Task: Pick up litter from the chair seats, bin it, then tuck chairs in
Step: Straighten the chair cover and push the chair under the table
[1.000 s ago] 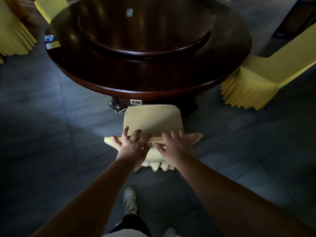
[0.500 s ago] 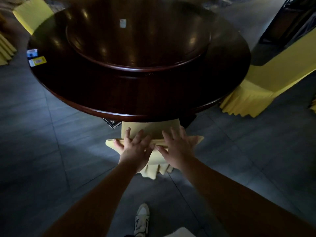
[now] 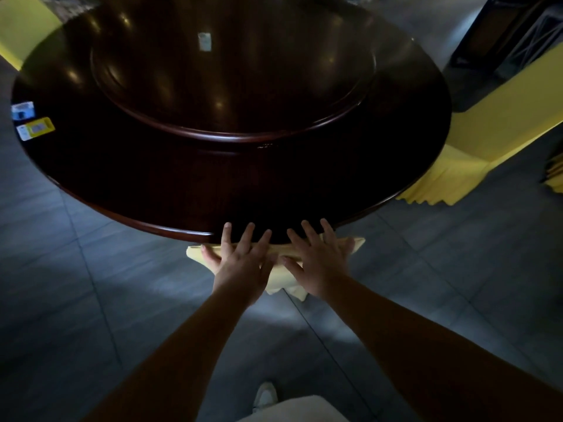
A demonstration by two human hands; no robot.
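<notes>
A chair in a pale yellow cover (image 3: 195, 252) stands against the near edge of the round dark wooden table (image 3: 152, 190). Its seat is hidden under the tabletop; only the top of the backrest and a bit of skirt show. My left hand (image 3: 240, 263) and my right hand (image 3: 318, 263) lie side by side on top of the backrest, fingers straight and spread, pressing it. No litter is visible on this chair.
A raised turntable (image 3: 231, 86) fills the table's middle, with a small card (image 3: 204, 41) on it. Two small packets (image 3: 32, 121) lie at the table's left edge. Another yellow-covered chair (image 3: 475, 141) stands at the right, pulled out, and one more (image 3: 21, 28) at far left. The floor is grey tile.
Both hands have pushed the chair forward; its seat, visible a second ago, has slid under the table. I have stepped closer to the table.
</notes>
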